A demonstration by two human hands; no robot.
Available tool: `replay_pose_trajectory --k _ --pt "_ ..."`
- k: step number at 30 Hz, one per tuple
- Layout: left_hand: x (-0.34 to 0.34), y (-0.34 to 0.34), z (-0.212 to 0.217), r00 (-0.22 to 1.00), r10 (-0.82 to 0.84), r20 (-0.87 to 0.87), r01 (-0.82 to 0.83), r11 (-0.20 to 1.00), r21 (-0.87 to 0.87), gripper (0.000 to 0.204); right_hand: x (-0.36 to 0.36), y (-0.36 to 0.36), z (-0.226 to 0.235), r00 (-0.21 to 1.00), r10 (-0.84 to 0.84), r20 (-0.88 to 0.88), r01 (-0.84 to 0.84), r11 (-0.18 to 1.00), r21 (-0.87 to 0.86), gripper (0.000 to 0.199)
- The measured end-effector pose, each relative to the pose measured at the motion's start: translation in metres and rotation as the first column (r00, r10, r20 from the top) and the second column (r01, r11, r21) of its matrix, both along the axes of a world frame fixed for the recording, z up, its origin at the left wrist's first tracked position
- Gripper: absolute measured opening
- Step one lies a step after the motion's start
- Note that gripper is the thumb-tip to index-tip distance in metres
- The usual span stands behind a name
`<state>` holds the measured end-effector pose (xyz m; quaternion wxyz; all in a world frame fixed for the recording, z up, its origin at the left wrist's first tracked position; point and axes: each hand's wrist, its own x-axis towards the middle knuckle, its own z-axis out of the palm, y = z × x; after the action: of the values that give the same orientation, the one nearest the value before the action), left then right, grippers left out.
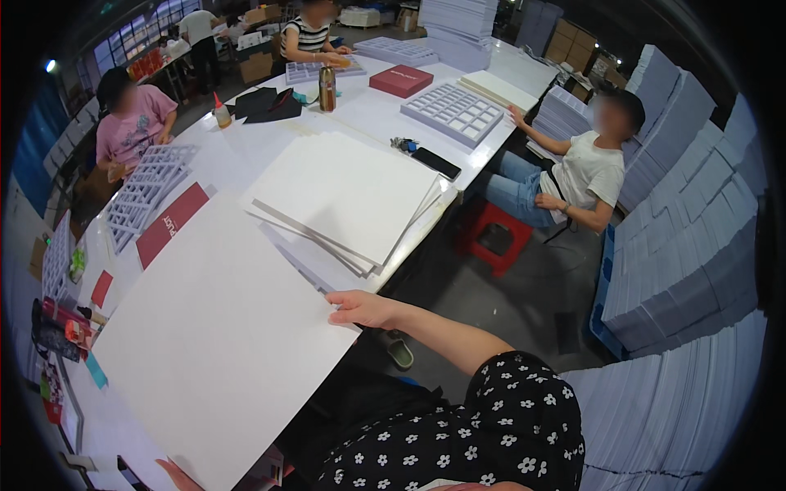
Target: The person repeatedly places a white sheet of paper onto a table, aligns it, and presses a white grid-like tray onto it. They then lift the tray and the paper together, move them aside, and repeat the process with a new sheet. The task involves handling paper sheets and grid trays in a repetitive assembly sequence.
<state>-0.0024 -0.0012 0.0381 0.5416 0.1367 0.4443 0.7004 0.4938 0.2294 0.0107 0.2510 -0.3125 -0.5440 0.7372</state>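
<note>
Large white board (217, 344), smooth and flat, fills lower left of frame on the white table (368, 114). Right hand (364, 308) grips its right edge, fingers curled; left hand (176, 473) only a sliver at bottom edge, grip unreadable. One stack of white sheets (344, 196) centre. Two maroon box lids: flat one (170, 222) left, one (400, 80) upper centre. Gridded white tray (452, 112) beside it.

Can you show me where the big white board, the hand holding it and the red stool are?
big white board (213, 344), head view, middle of its face.
right hand (364, 309), head view, knuckles at the board's edge.
red stool (494, 237), head view, its seat rim.
</note>
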Motion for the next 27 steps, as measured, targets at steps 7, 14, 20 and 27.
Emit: replay_pose_trajectory --k 7,14,20,27 --pt "0.037 -0.031 0.006 0.893 0.032 -0.448 -0.079 0.993 -0.087 0.061 -0.024 0.022 -0.019 0.927 -0.228 0.298 0.07 0.885 0.46 0.042" --pt "0.059 0.007 0.008 0.815 0.14 -0.563 -0.156 0.988 0.019 0.061 -0.031 0.047 0.015 0.912 -0.375 0.166 0.236 0.811 0.535 0.022" --pt "0.058 0.031 0.002 0.846 0.097 -0.525 -0.105 0.994 0.014 0.054 -0.011 0.056 -0.002 0.902 -0.32 0.291 0.102 0.811 0.577 0.043" --pt "0.06 0.06 -0.004 0.854 0.018 -0.52 -0.037 0.999 -0.026 0.046 0.015 0.054 -0.029 0.887 -0.294 0.358 0.071 0.85 0.523 0.047"
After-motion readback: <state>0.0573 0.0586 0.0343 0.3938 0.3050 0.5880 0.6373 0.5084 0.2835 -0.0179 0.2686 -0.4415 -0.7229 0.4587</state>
